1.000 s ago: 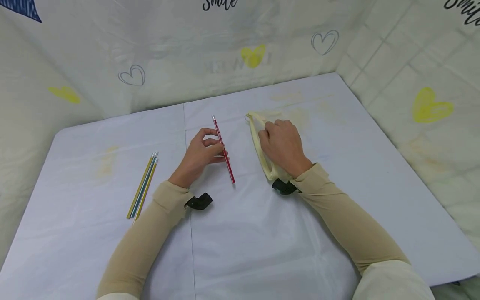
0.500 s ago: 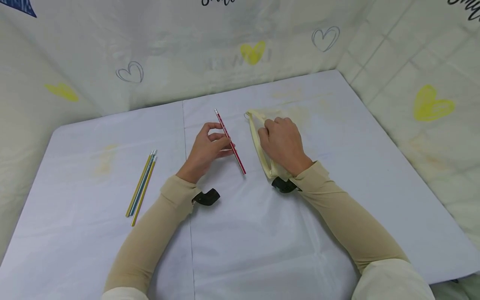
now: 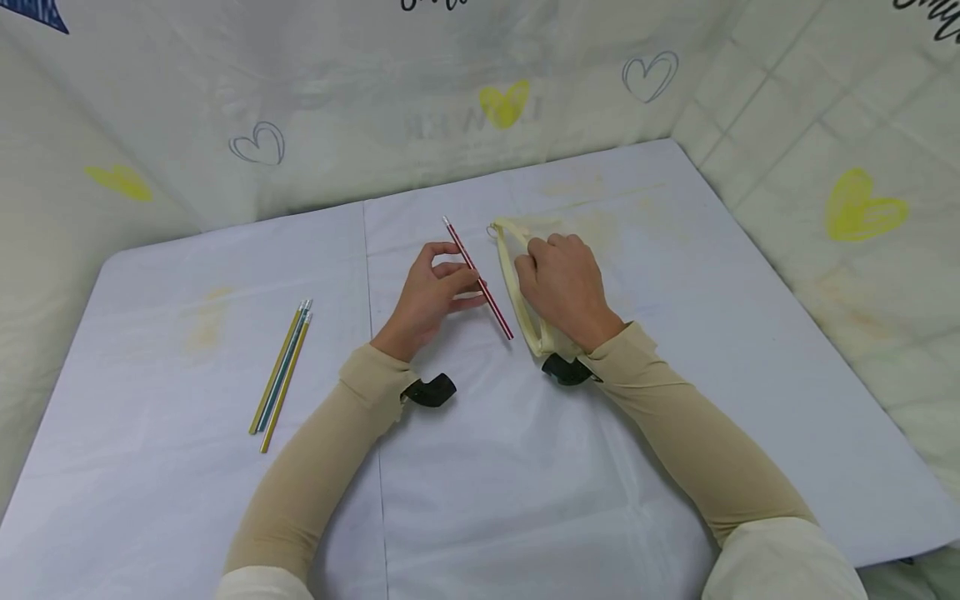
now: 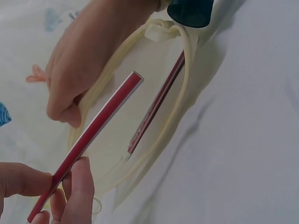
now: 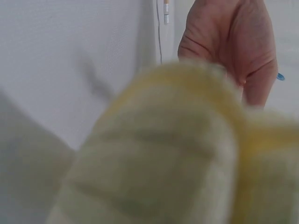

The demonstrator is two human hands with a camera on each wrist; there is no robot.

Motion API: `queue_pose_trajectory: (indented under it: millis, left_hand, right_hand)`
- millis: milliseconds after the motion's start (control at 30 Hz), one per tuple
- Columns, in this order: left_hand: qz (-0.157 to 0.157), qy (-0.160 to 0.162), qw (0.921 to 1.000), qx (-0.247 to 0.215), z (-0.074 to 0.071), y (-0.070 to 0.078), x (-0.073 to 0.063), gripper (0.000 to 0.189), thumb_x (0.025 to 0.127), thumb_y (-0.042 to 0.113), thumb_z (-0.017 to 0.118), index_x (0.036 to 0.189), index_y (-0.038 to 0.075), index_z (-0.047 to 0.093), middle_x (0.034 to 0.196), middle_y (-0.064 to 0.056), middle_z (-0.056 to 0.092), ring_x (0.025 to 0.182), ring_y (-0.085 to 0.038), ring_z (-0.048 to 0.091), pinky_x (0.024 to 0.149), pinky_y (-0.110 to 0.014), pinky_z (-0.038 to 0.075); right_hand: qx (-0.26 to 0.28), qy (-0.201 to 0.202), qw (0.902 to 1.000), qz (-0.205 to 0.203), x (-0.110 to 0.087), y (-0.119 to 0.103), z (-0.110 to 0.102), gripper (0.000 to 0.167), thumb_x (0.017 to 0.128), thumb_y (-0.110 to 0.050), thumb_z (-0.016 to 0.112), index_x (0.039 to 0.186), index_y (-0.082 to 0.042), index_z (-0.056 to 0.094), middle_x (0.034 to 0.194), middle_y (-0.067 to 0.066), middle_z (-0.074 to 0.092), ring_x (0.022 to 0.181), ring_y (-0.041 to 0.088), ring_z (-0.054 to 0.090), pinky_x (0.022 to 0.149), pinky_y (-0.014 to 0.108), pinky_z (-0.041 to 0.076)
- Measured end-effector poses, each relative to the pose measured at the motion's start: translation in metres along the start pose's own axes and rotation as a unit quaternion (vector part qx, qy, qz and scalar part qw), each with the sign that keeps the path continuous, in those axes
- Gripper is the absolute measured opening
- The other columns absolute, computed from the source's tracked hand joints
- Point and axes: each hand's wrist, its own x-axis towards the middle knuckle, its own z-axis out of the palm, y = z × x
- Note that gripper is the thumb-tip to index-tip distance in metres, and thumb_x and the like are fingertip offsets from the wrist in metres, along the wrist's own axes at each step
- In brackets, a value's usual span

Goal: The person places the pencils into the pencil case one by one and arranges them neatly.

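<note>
My left hand (image 3: 431,300) pinches a red pencil (image 3: 497,310) between thumb and fingers. It is slanted, its white-tipped end pointing away and its plain end towards the pouch. Just right of it, a pale yellow pouch (image 3: 512,282) lies with its mouth spread. My right hand (image 3: 564,287) grips the pouch's far rim with curled fingers. In the left wrist view, another red pencil (image 4: 161,100) lies inside the pouch, and the held pencil's plain end overlaps the opening. Blurred pouch cloth (image 5: 154,154) fills much of the right wrist view.
Two yellow pencils and a blue-green one (image 3: 281,371) lie side by side on the white-covered table (image 3: 165,500), left of my left arm. Black wrist cameras (image 3: 431,390) sit under both cuffs. A whitish patterned sheet (image 3: 360,92) hangs behind the table.
My left hand has moved right with the red pencil, which has tilted further, its plain end now close to the pouch's near rim. My right hand and the pouch stay nearly put.
</note>
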Motion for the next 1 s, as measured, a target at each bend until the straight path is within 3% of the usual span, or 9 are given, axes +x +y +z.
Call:
queue_pose_trajectory:
  millis: [133, 667, 1000]
  left_hand:
    - [-0.002, -0.002, 1.0000, 0.001, 0.006, -0.003, 0.002, 0.040, 0.098, 0.000, 0.063, 0.129, 0.013, 0.043, 0.105, -0.009, 0.063, 0.088, -0.018, 0.073, 0.086, -0.040, 0.067]
    - [-0.004, -0.002, 0.9999, -0.015, 0.022, -0.013, 0.012, 0.044, 0.098, 0.001, 0.065, 0.134, 0.012, 0.042, 0.107, -0.009, 0.062, 0.093, -0.020, 0.072, 0.085, -0.039, 0.067]
    - [-0.017, -0.019, 0.9996, -0.008, 0.028, -0.020, 0.014, 0.046, 0.096, 0.000, 0.066, 0.133, 0.010, 0.042, 0.105, -0.008, 0.063, 0.082, -0.016, 0.074, 0.081, -0.036, 0.068]
  right_hand:
    - [0.002, -0.004, 1.0000, 0.003, 0.000, 0.000, 0.000, 0.043, 0.097, -0.008, 0.042, 0.056, -0.013, 0.033, 0.055, 0.001, 0.024, 0.054, 0.022, 0.026, 0.060, 0.032, 0.027]
    - [-0.015, -0.013, 0.9997, 0.012, 0.002, -0.002, 0.000, 0.038, 0.098, -0.012, 0.045, 0.060, -0.007, 0.048, 0.057, 0.011, 0.045, 0.059, 0.033, 0.046, 0.063, 0.042, 0.042]
    - [-0.024, -0.014, 0.9996, 0.010, 0.001, -0.002, -0.001, 0.038, 0.098, -0.013, 0.045, 0.061, -0.007, 0.048, 0.058, 0.012, 0.046, 0.059, 0.033, 0.047, 0.062, 0.042, 0.042]
